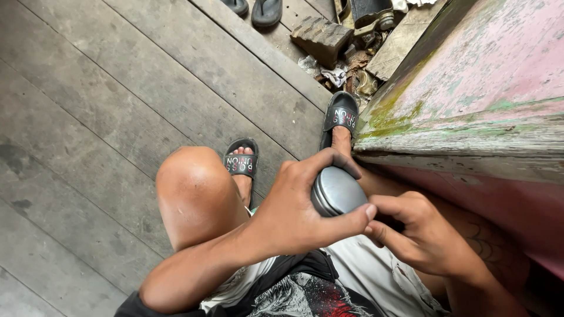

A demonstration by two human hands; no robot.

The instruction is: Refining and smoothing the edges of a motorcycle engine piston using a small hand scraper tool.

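So most of the view is taken up by a floor of wide grey wooden planks (106, 105), worn and weathered, running diagonally. On the right, a big slab of old wood with flaking pink paint (487, 76) and green mossy patches is seen, crowding in just beside the hands. A bare knee (194, 188) is raised in the middle, and black slide sandals (241, 159) are worn on both feet, planted on the planks. Up top, a grooved wooden block (322, 36) is set among scraps and dried leaves (352, 73), with another pair of dark flip-flops (265, 12) left near the edge. Now the small stuff: a round grey metal tin (338, 191), smooth with a ridged rim and a dull shine, is held over the lap, right next to the painted wood. It's gripped by the left hand (294, 211), fingers wrapped over the top and thumb under. The right hand (420, 235) is curled tight against the tin's edge, fingertips pinched at it; what's under them can't be made out.
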